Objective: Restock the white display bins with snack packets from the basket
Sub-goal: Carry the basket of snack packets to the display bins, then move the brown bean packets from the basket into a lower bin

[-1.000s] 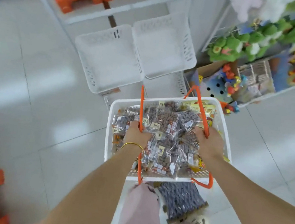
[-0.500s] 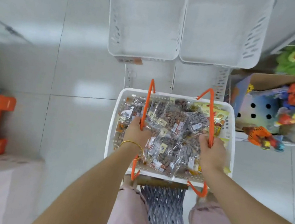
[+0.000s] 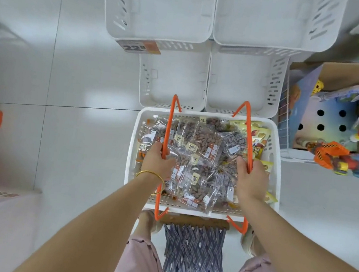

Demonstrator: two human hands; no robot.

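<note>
I read basket (image 3: 131, 159) full of snack packets (image 3: 202, 143), over woven stool (image 3: 193, 250); resting or lifted, I cannot tell. Both sides gripped: left hand (image 3: 155, 164) fingers (image 3: 156, 149) clamped round left orange handle (image 3: 171, 121), right hand (image 3: 252, 181) fingers clamped round right orange handle (image 3: 248, 130), which keeps heavy load level, I judge. Just beyond basket's far rim, white display bins (image 3: 173, 85), bare inside, tops open for dropping in. Wire toy shelf (image 3: 286, 117) close on basket's right; open floor (image 3: 71, 145) on basket's left. No packet out of basket yet

Bright, even light; floor (image 3: 92, 102) glare; wide-angle edges bend.
</note>
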